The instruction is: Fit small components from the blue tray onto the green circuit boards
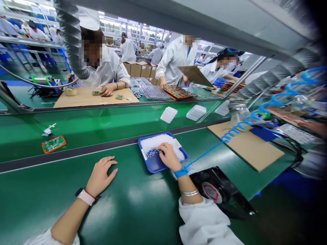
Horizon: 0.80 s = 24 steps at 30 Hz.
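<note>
My left hand point(101, 175) rests on the green table mat point(133, 211), thumb and fingers apart and nothing in them. To its right lies a shallow blue tray point(156, 163) with many small white pieces point(153, 142) heaped mostly along its far side. My right hand point(168, 156) reaches into this tray, its fingertips drawn together at the edge of the heap. Whatever is between those fingertips is too small to make out. A blue wrist strap point(181, 172) with a coiled cord is around my right wrist.
A black fan point(212, 190) sits beside my right forearm. Beyond the tray runs a green conveyor belt point(114, 127) carrying a circuit board in an orange frame point(54, 144) and white plastic trays point(196, 112). Cardboard point(245, 146) lies right. Co-workers sit opposite.
</note>
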Motion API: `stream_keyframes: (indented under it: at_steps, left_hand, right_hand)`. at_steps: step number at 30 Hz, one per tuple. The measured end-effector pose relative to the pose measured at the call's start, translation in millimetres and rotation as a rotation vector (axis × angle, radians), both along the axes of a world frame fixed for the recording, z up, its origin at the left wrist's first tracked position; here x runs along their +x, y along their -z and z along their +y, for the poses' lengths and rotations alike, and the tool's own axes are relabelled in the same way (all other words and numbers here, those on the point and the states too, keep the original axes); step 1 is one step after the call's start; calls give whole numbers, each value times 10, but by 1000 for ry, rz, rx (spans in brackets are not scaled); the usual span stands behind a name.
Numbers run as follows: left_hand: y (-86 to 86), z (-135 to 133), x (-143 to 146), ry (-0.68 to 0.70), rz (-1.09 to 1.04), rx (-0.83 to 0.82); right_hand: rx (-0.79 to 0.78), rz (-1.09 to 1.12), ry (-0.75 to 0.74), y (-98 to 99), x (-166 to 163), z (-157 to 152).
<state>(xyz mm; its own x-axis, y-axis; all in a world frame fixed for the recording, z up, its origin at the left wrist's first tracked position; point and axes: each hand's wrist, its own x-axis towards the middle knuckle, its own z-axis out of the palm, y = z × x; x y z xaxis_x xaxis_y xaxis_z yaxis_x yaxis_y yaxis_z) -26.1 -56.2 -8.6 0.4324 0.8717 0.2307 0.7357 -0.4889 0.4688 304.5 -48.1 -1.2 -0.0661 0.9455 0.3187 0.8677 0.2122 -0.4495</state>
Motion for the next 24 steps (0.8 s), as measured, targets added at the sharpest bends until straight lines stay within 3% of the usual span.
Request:
stream_keyframes:
  at_steps: [24]
  left_hand:
    - [31,-35,40,-8,-68,11]
  right_hand:
    - [19,-26,4,49,37,18]
